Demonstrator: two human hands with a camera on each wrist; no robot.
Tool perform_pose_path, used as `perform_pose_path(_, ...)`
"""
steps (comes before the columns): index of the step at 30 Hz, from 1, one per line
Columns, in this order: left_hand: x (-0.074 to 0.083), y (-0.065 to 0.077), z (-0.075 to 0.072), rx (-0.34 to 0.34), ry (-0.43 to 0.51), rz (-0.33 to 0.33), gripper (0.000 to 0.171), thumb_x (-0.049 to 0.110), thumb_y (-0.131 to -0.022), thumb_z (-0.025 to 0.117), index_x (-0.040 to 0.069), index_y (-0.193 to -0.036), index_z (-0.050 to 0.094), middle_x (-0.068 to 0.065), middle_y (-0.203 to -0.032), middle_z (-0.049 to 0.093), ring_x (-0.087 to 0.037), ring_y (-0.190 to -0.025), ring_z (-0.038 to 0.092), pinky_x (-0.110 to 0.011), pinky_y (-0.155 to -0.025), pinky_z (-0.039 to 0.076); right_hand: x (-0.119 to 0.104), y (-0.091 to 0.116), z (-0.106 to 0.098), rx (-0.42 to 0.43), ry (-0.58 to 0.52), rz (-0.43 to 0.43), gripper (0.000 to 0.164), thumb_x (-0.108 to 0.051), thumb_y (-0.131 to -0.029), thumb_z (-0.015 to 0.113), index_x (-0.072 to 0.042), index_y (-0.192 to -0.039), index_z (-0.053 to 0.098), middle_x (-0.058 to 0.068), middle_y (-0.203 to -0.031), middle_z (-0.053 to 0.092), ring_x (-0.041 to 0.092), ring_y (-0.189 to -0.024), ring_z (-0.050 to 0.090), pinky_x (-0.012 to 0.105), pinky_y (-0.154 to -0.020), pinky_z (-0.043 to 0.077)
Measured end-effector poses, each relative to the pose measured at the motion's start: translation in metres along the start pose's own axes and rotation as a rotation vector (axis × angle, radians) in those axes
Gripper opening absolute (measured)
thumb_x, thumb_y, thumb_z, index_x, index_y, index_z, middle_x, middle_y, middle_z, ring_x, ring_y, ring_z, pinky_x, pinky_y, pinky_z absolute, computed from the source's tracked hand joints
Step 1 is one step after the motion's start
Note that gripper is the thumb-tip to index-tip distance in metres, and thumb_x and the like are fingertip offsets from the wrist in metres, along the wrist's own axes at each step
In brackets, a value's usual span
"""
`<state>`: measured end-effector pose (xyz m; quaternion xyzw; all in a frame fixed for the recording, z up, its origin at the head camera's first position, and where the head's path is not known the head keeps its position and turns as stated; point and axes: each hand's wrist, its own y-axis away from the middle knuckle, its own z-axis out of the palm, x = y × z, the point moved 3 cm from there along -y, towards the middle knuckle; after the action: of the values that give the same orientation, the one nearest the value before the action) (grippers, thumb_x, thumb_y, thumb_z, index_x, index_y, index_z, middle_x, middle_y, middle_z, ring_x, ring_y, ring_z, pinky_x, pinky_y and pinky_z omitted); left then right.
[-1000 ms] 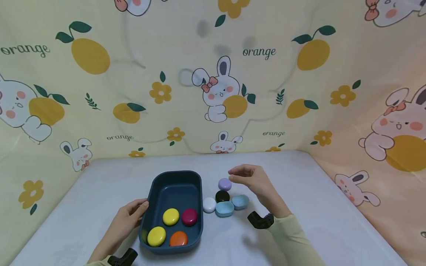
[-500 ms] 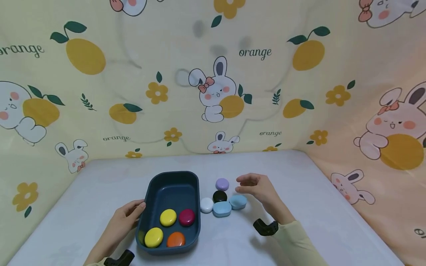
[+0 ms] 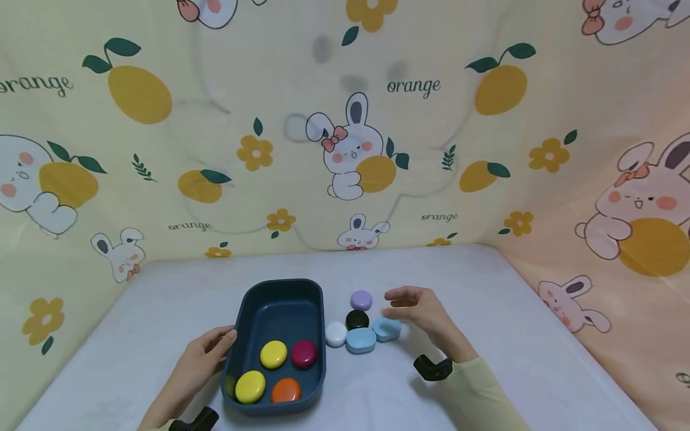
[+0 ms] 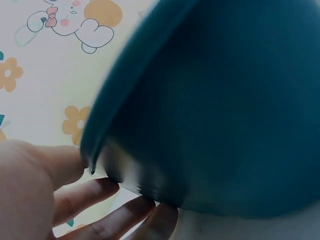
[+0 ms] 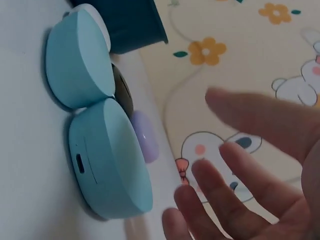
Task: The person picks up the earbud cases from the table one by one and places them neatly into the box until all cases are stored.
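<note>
My left hand (image 3: 200, 358) rests against the left wall of a dark blue rectangular box (image 3: 286, 317). In the left wrist view, its thumb touches the rim while the fingers (image 4: 125, 212) lie along the outside. Over the table's right side, my right hand (image 3: 419, 308) hovers with loosely spread fingers, holding nothing. Nearest to it are a light blue rounded case (image 3: 387, 329) and a round purple piece (image 3: 361, 300). In the right wrist view, that light blue case shows a seam and a small dark slot, like an earphone case.
A second light blue case (image 3: 360, 340), a round black piece (image 3: 357, 319) and a white one (image 3: 336, 334) cluster beside the box. Inside it lie two yellow pieces (image 3: 273, 354), a dark red one (image 3: 304, 354) and an orange one (image 3: 286, 390). Patterned cloth (image 3: 318, 66) surrounds the table.
My right hand has drawn back from the purple piece, rightward and slightly nearer to me. The left hand, the box and the pieces stay put; the head view has shifted a little.
</note>
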<state>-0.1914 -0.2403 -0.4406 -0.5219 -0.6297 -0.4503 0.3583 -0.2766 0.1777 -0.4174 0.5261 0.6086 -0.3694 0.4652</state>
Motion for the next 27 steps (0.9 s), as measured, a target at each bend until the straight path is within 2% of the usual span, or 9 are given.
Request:
perform_pose_path(8,0.0,0.0,-0.001,0.004,-0.004,0.002,0.067,0.05,-0.1,0.052,-0.004,-0.139,0.049,-0.025,-0.138,0.051,-0.04,-0.121,0.054,-0.046,-0.088,0.056,0.013,-0.004,0.0,-0.143,0.028,0.005,0.053,-0.016,-0.076,0.086,-0.001,-0.121,0.065,0.013,-0.124,0.064,0.03,-0.117,0.056,0.049,-0.1,0.045)
perform_pose_path(16,0.0,0.001,0.0,0.008,-0.008,-0.001,0.063,0.047,-0.101,0.051,-0.004,-0.138,0.049,-0.025,-0.137,0.051,-0.04,-0.122,0.053,-0.046,-0.088,0.056,0.021,-0.007,0.004,-0.184,0.064,-0.006,0.052,-0.01,-0.073,0.088,-0.002,-0.119,0.066,0.01,-0.119,0.066,0.028,-0.114,0.059,0.053,-0.102,0.043)
perform_pose_path(23,0.001,0.0,0.0,0.008,-0.016,0.002,0.061,0.045,-0.102,0.051,-0.004,-0.139,0.049,-0.026,-0.138,0.051,-0.041,-0.121,0.054,-0.046,-0.087,0.056,0.021,-0.008,0.007,-0.204,0.153,-0.057,0.049,-0.005,-0.069,0.088,-0.004,-0.115,0.07,0.006,-0.112,0.069,0.024,-0.103,0.06,0.042,-0.093,0.049)
perform_pose_path(27,0.0,0.001,0.0,0.008,-0.01,0.006,0.061,0.045,-0.102,0.051,-0.004,-0.138,0.049,-0.025,-0.137,0.051,-0.04,-0.121,0.054,-0.046,-0.087,0.056,0.021,-0.008,0.009,-0.216,0.197,-0.068,0.05,-0.004,-0.066,0.09,-0.006,-0.112,0.071,0.003,-0.109,0.069,0.023,-0.099,0.059,0.04,-0.09,0.05)
